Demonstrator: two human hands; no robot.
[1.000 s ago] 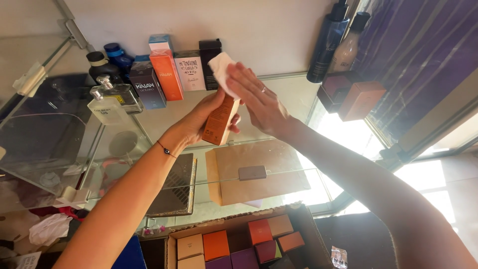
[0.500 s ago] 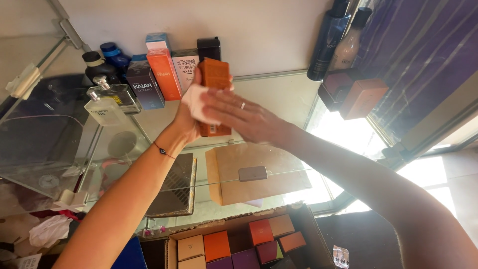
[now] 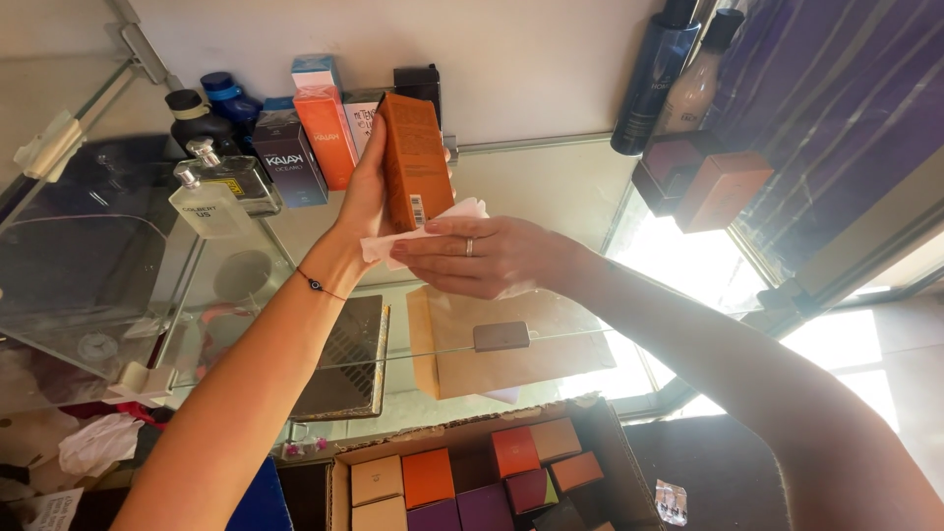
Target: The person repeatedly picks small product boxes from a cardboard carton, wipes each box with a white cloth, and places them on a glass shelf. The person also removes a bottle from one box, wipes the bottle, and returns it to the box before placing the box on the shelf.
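Head view showed the left hand (image 3: 366, 202) closed round a tall orange box (image 3: 413, 162), thumb hidden behind it and fingers along its left side, holding it upright above the glass shelf (image 3: 551, 187); the box's long axis ran nearly vertical, tipped slightly to the left at the top, with its lower end just above the right hand (image 3: 482, 258); the right hand lay flat beneath and in front of the box, fingers stretched toward the left and pressed together, pinning a white cloth (image 3: 433, 224) against the box's bottom edge; a ring showed on one finger; the left hand was the nearer one to the box's middle, the right touching only its base through the cloth; behind the box, against the wall at the back of the shelf, stood a row of other cartons and bottles (image 3: 211, 187); below the shelf, well apart from the box, lay a brown paper package (image 3: 511, 349), and lower again an open cardboard crate (image 3: 472, 482) of small coloured boxes.
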